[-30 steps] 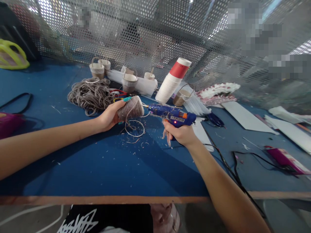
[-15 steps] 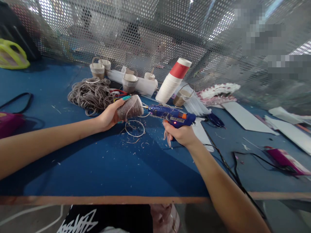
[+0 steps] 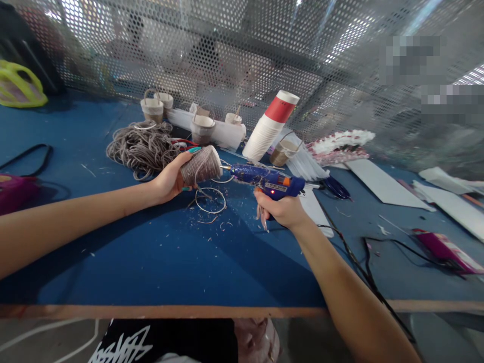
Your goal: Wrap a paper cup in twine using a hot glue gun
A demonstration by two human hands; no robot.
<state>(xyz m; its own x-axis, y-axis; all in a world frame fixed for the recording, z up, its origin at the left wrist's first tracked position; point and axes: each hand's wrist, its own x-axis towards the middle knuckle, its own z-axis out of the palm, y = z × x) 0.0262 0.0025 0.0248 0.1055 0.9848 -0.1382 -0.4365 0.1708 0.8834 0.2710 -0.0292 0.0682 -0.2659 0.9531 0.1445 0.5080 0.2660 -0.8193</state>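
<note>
My left hand (image 3: 170, 179) is closed around a paper cup (image 3: 200, 166) wrapped in grey-brown cord, tipped on its side with its white rim to the right. In my right hand (image 3: 280, 206) is a blue glue gun (image 3: 260, 176), fingers wrapped round its handle and a small red light showing. Its metal nozzle points left and meets or nearly meets the cup's rim; actual contact is hard to tell. Below the cup a white ring (image 3: 210, 200) lies on the blue table (image 3: 170, 267). A heap of grey cord (image 3: 139, 148) rests behind my left hand.
Several small cord-covered cups with handles, like this one (image 3: 203, 129), stand at the back. A leaning stack of paper cups (image 3: 270, 126) rises behind the glue gun. White boards (image 3: 387, 181) and a purple pouch (image 3: 446, 249) lie right, near a black cable (image 3: 350, 254). Perforated metal screen (image 3: 227, 60) behind.
The cup in my left hand has shifted slightly left, away from the glue gun's nozzle. My right hand and the glue gun have hardly moved.
</note>
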